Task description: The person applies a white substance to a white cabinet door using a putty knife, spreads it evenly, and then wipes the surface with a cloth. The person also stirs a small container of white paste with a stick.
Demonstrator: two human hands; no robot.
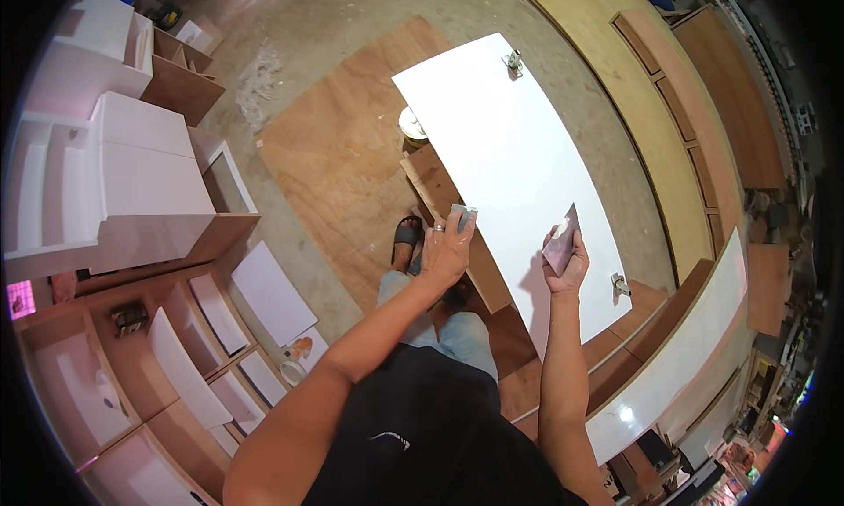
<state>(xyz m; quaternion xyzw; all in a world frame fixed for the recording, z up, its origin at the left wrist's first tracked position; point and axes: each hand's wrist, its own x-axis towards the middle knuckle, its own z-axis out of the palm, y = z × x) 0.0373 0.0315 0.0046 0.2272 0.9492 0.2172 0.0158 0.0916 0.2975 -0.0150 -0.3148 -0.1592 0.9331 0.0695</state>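
Observation:
My left hand grips a small grey flat tool, probably a scraper, at the left long edge of a curved white panel. My right hand holds a thin metal plate with a blob of white paste on it, over the panel's lower middle. Metal hinges are fixed near the panel's right edge, at far and near ends. The panel rests on a brown wooden support; a round white-topped can shows partly beside it. My sandalled feet are beside the support.
White and brown cabinet carcasses and loose white boards fill the left. A plywood sheet lies on the floor. Long curved yellowish boards line the right. A long white board stands near my right arm.

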